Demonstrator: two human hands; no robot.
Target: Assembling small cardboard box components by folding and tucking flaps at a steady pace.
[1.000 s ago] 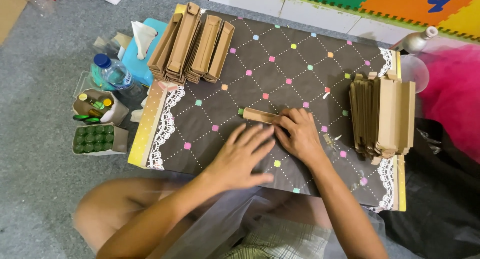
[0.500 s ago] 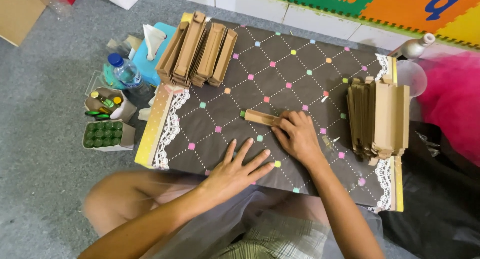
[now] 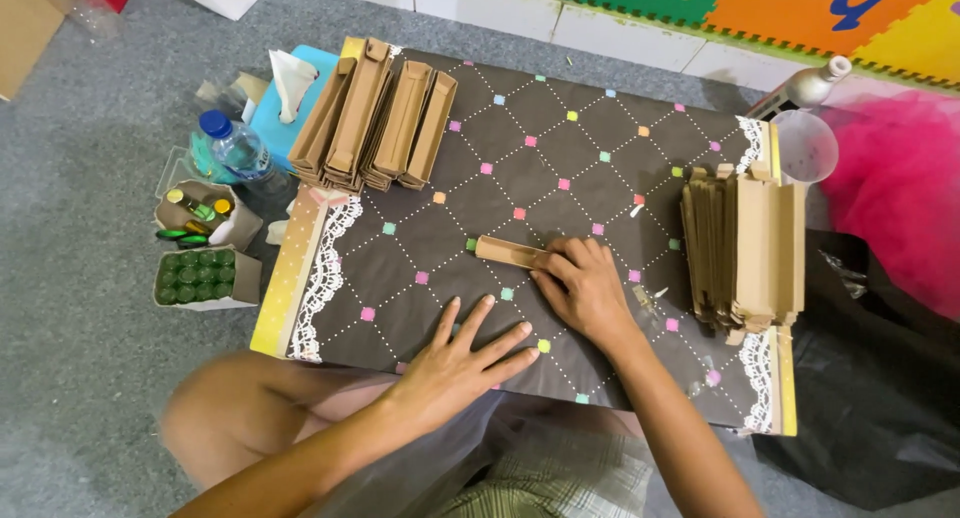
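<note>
A narrow brown cardboard piece (image 3: 505, 250) lies flat near the middle of a low table covered with a dark cloth (image 3: 560, 128) patterned with dotted diamonds and coloured squares. My right hand (image 3: 583, 286) presses down on the right end of that piece, fingers curled over it. My left hand (image 3: 462, 356) rests flat on the cloth near the front edge, fingers spread, holding nothing. A stack of folded brown cardboard boxes (image 3: 375, 118) lies at the table's back left. A stack of flat cardboard blanks (image 3: 745, 246) stands at the right end.
On the grey floor to the left stand a water bottle (image 3: 228, 146), a blue tissue box (image 3: 292, 88), and small cartons holding green-capped bottles (image 3: 197, 276). A pink fabric (image 3: 895, 198) and a black bag (image 3: 870, 378) lie to the right. Coloured foam mats (image 3: 800, 8) line the back.
My left hand has slid back from beside the cardboard piece toward the front edge and spread flat. My right hand stays on the piece.
</note>
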